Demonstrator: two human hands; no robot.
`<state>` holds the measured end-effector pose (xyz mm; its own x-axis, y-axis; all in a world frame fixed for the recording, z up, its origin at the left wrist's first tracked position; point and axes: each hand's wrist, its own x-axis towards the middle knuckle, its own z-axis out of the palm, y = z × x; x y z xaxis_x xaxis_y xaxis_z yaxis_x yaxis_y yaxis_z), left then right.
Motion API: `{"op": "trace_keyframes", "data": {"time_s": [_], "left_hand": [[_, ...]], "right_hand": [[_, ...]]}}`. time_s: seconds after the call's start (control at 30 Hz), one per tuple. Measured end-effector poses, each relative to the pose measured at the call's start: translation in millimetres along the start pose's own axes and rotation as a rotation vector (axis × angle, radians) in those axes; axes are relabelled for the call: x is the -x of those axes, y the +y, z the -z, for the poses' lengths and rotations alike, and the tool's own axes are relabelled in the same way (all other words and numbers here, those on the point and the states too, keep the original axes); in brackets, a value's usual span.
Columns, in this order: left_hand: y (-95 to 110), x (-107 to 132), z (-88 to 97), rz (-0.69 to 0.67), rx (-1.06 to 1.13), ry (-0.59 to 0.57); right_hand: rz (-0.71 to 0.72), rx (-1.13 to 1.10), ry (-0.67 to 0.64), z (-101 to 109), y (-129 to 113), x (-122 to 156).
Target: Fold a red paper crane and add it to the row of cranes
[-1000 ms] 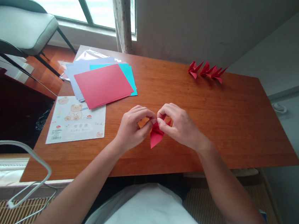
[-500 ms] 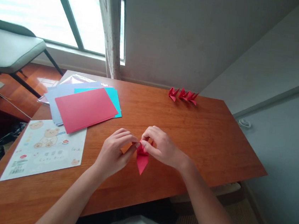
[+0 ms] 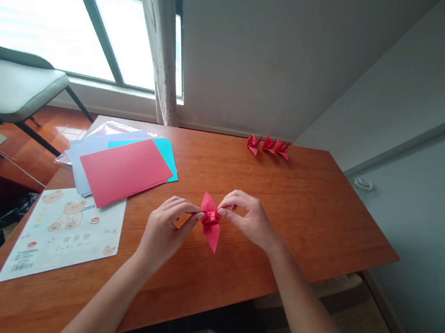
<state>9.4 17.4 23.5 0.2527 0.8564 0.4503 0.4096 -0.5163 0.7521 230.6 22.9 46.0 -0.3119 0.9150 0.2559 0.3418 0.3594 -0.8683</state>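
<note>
A red origami crane (image 3: 211, 221) is held just above the wooden table, its two pointed wings spread toward and away from me. My left hand (image 3: 171, 224) pinches its left end between thumb and forefinger. On the opposite side, my right hand (image 3: 247, 217) grips the right end in the same pinch. The small folded middle of the crane shows between my fingertips; the pinched ends are mostly hidden by them.
Three finished red cranes (image 3: 268, 145) stand along the table's back edge. At left lie red paper sheets (image 3: 126, 172) over blue sheets (image 3: 170, 158), and a bear-printed sheet (image 3: 66, 235). A chair (image 3: 20, 87) stands beyond the table (image 3: 321, 214), near the window.
My hands have moved slightly apart and the crane's wings have opened out, so the far wing now shows. The view has tilted up a little.
</note>
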Motion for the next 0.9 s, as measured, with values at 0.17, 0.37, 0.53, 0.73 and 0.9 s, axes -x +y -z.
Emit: {"op": "trace_keyframes", "data": {"time_s": [0.17, 0.37, 0.53, 0.73, 0.9], "left_hand": [[0.8, 0.2, 0.5, 0.106, 0.04, 0.054], [0.0, 1.5, 0.0, 0.151, 0.069, 0.039], [-0.8, 2.0, -1.2, 0.162, 0.024, -0.007], [-0.5, 3.5, -4.9, 0.156, -0.045, -0.069], [-1.0, 4.7, -8.3, 0.15, -0.052, -0.091]], "right_hand": [[-0.056, -0.085, 0.051, 4.0, 6.0, 1.6], [-0.14, -0.129, 0.057, 7.1, 14.2, 6.0], [-0.189, -0.146, 0.083, 9.7, 20.0, 7.3], [-0.158, 0.027, 0.101, 14.4, 26.7, 9.7], [-0.129, 0.099, 0.069, 13.9, 30.0, 14.1]]}}
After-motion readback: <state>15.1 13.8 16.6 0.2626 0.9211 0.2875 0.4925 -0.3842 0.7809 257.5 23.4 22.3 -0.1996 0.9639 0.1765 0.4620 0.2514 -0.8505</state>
